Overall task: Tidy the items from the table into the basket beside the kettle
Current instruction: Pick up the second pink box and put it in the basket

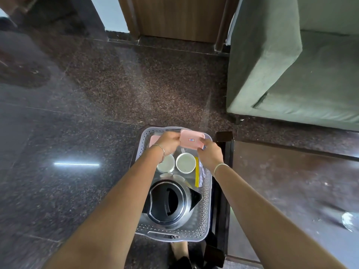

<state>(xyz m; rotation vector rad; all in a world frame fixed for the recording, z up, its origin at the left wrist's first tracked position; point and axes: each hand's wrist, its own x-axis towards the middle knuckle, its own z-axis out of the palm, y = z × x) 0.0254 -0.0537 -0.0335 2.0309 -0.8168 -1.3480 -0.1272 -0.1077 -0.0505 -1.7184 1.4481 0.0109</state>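
Where the dark, shiny floor (77, 113) fills the left side, one thin white streak of light glints on it. Next comes the gray basket (206, 210) with little holes in its walls. The left hand (168, 141) is over the far end of the basket, and its fingers are curled round the left edge of a pink tray (192, 140). The tray is small and flat, with a tiny sticker on it. It is up in the air over the far end of the basket, not set down. The right hand (209, 154) pinches the tray's right edge, so both hands have hold of it.

Under the left hand a bit of another pink thing (154, 139) peeks out inside the basket. It is too hidden to tell what it is. Two white cups (185, 163) stand side by side in the middle of the basket. Nearer the person, the black and silver kettle (169, 202) sits in the basket too. A clear bag with a yellow strip (196, 171) lies along the basket's right wall.

Just right of the basket is a dark table (291, 181). Farther back on the right stands a green sofa (291, 65).
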